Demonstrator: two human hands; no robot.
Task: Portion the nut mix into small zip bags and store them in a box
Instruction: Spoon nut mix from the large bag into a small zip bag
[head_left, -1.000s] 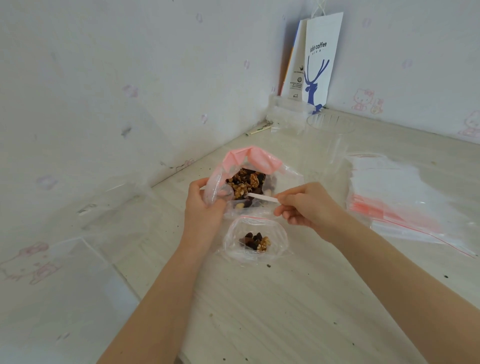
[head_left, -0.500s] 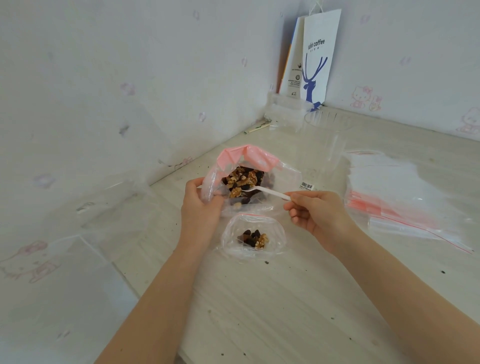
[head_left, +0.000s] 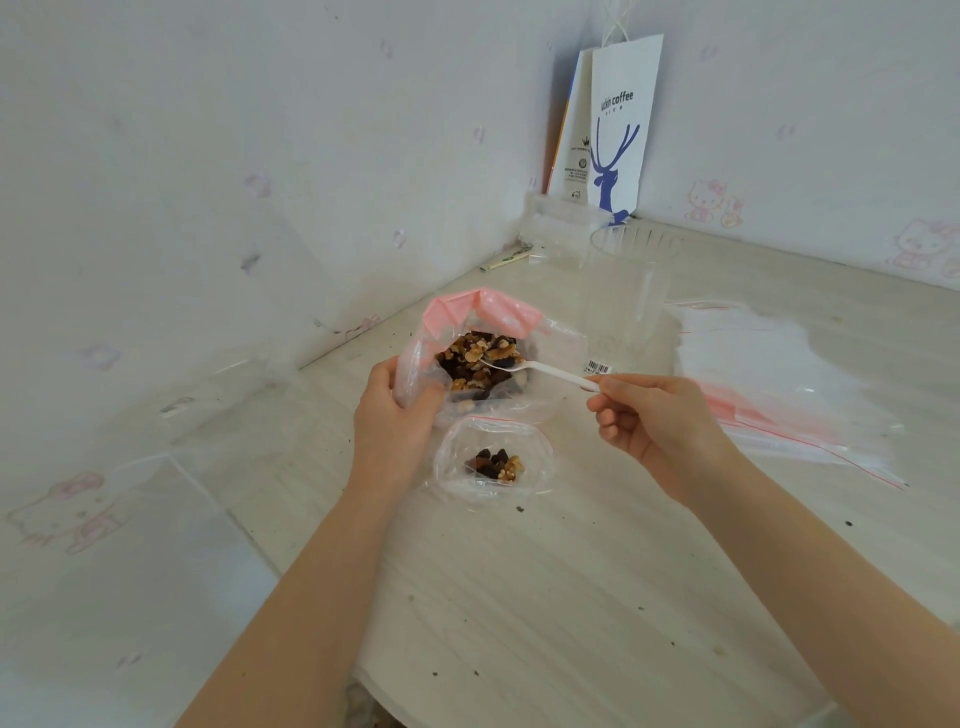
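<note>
A large clear bag with a pink rim stands open on the table, full of nut mix. My left hand grips its left edge. My right hand pinches the handle of a white plastic spoon, whose bowl lies in the nuts. Just in front of the big bag, a small zip bag lies open with a few nuts and dark pieces inside.
A stack of empty zip bags lies at the right. A clear plastic cup stands behind the big bag. A white paper coffee bag leans in the corner. A clear box sits at the left by the wall.
My right hand has drawn back to the right along the spoon handle while the spoon's bowl stays in the nut mix. My left hand keeps its hold on the big bag.
</note>
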